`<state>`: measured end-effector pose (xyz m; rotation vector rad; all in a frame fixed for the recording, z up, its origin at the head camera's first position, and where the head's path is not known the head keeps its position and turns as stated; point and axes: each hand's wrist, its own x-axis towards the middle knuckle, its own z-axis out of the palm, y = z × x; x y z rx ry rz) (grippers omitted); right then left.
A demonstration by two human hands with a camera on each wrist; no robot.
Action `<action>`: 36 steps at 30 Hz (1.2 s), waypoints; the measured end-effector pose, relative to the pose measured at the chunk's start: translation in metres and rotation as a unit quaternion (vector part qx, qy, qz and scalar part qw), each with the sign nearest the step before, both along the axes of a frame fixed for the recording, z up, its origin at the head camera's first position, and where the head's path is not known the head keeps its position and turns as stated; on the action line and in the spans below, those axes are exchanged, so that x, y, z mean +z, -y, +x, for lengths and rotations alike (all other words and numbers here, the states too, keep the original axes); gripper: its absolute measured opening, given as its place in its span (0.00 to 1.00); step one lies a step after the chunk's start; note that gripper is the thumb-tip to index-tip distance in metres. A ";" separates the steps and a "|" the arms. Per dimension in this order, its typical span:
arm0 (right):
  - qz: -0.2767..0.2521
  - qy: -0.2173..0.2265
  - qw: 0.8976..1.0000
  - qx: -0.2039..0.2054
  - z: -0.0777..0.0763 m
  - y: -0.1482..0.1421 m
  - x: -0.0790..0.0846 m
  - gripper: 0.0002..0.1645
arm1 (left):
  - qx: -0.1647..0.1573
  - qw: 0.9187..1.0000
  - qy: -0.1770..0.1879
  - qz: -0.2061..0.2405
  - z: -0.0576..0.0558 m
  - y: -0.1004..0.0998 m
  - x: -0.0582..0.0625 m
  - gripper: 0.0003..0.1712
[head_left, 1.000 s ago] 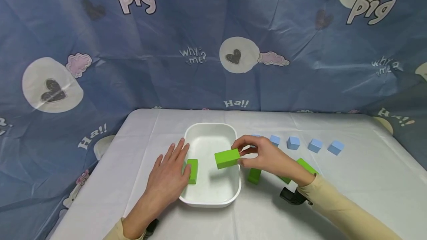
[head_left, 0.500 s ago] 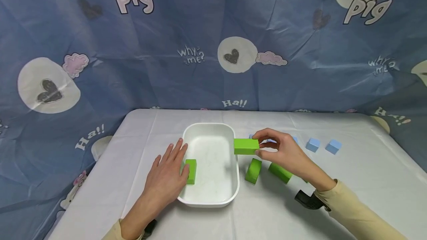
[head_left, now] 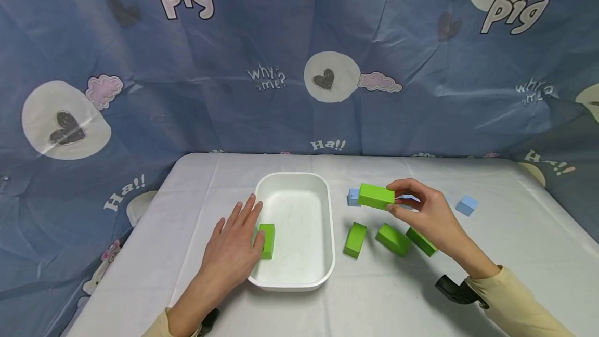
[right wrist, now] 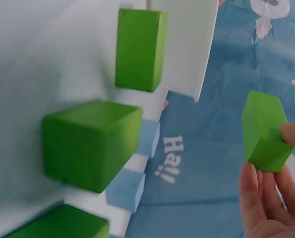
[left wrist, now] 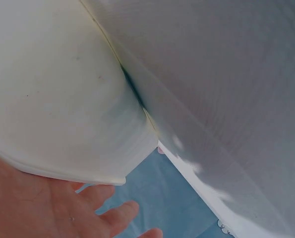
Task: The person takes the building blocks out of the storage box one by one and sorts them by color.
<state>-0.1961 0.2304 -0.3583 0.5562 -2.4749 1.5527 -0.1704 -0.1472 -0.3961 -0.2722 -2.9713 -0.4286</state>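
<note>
My right hand [head_left: 432, 217] pinches one end of a green block [head_left: 376, 196] between thumb and fingers, held up above the table to the right of the tray. In the right wrist view the same green block [right wrist: 264, 130] shows between the fingertips. My left hand [head_left: 235, 246] lies with straight fingers over the left rim of a white tray [head_left: 299, 287]. Inside that tray, by the left thumb, lies another green block [head_left: 268, 241]. The left wrist view shows the tray's outer wall [left wrist: 63, 99] with fingers at its rim.
Three more green blocks lie right of the tray: one beside it [head_left: 355, 240], a middle block [head_left: 393, 240] and a right block [head_left: 421, 241]. Behind them runs a row of blue cubes, including a left cube [head_left: 353, 197] and a right cube [head_left: 467, 205], others partly hidden.
My right hand has carried the green block from over the tray to the right, above the row of blue cubes. The left hand stays at the tray's rim.
</note>
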 end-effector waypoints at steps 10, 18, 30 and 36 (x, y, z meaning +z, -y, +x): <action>0.017 -0.020 0.997 -0.076 0.008 -0.033 -0.002 0.22 | -0.001 1.000 -0.011 -0.001 0.000 0.000 0.001 0.34; 0.053 -0.019 0.987 -0.148 0.017 -0.060 -0.011 0.21 | -0.002 1.000 -0.007 0.004 0.001 0.001 0.001 0.33; 0.089 0.027 0.974 -0.206 0.035 -0.097 -0.027 0.24 | -0.003 1.000 -0.009 0.009 0.001 0.000 0.000 0.33; 0.119 0.032 0.966 -0.227 0.044 -0.112 -0.038 0.25 | -0.003 1.000 -0.009 0.013 0.001 0.000 0.000 0.33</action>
